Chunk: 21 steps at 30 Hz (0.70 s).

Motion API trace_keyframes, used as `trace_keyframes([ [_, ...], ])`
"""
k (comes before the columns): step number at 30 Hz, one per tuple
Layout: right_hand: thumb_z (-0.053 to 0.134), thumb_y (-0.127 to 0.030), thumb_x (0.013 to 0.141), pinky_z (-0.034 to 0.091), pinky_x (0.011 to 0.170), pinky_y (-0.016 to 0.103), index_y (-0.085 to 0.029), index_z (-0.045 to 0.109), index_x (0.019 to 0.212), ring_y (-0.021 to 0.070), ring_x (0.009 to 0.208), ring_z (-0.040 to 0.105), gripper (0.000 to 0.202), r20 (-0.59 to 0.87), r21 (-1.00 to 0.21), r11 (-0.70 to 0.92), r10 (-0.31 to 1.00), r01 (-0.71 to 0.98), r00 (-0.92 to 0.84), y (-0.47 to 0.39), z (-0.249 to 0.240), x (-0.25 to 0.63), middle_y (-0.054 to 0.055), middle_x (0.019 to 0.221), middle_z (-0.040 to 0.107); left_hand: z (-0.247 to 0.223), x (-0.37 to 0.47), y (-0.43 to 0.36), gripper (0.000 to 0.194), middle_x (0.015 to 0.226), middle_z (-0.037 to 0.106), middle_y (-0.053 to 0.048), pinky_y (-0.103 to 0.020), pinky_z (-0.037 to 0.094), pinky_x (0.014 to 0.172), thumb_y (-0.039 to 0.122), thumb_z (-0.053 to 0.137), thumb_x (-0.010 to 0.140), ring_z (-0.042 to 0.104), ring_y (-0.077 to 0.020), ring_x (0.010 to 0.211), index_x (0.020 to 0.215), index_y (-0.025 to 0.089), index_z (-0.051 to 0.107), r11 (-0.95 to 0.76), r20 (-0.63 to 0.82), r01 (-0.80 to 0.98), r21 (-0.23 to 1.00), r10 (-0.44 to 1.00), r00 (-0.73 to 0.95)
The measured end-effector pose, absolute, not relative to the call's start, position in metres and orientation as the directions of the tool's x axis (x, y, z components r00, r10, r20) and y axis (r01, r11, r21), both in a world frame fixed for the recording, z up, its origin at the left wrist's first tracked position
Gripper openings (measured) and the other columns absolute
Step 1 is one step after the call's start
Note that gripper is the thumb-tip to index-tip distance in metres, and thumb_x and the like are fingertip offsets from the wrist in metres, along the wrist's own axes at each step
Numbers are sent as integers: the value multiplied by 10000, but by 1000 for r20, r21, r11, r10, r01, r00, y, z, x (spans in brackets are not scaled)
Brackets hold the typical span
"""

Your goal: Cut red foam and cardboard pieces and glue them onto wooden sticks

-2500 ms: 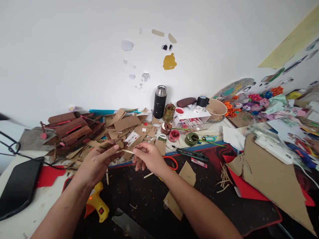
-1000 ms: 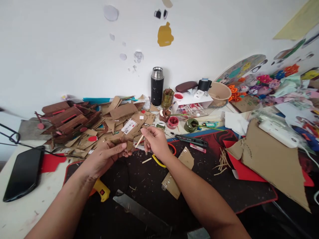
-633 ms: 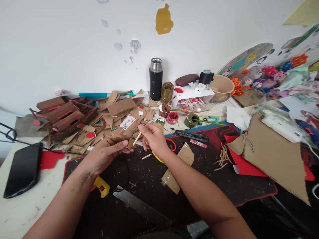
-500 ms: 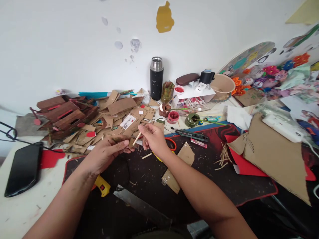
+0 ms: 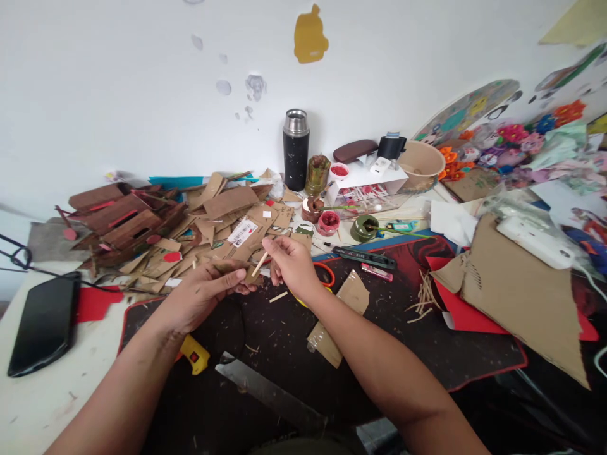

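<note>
Above the dark mat my left hand point(image 5: 206, 291) grips a small brown cardboard piece point(image 5: 251, 274) between thumb and fingers. My right hand point(image 5: 291, 265) pinches a short pale wooden stick point(image 5: 260, 263), whose lower end meets the cardboard piece. Another short stick point(image 5: 278, 297) lies on the mat below my right hand. Orange-handled scissors point(image 5: 325, 274) are partly hidden behind my right wrist. Under my left forearm a yellow glue gun point(image 5: 194, 355) shows in part.
Cardboard scraps point(image 5: 227, 215) and a brown cardboard model point(image 5: 123, 218) fill the back left. A black flask point(image 5: 296, 151), paint jars point(image 5: 328, 222) and a cutter point(image 5: 364, 257) stand or lie beyond my hands. Large cardboard point(image 5: 521, 297) lies right; a phone point(image 5: 45, 325) lies left.
The view has shifted very slightly. My hands keep nearly the same pose, with the stick still against the cardboard piece.
</note>
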State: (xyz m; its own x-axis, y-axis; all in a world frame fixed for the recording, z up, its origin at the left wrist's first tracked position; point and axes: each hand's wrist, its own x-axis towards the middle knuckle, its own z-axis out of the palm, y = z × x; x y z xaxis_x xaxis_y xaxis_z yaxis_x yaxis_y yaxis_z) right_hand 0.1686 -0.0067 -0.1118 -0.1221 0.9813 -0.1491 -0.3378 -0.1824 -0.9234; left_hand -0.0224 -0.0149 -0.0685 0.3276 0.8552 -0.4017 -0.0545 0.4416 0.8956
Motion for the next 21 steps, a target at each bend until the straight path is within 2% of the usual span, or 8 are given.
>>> trace_keyframes([
  [21,752,-779,834,311,330,201,-239,550,784,92,327,486,579,-162,-938,-175,984,-299,-68,-8,-112,165,-117,460,484,-70,-18,-17,428,799,837,-76,-236,641,710,490,1064,603,756,-173,720,829,173,887,467,-422,-73,881,846,327],
])
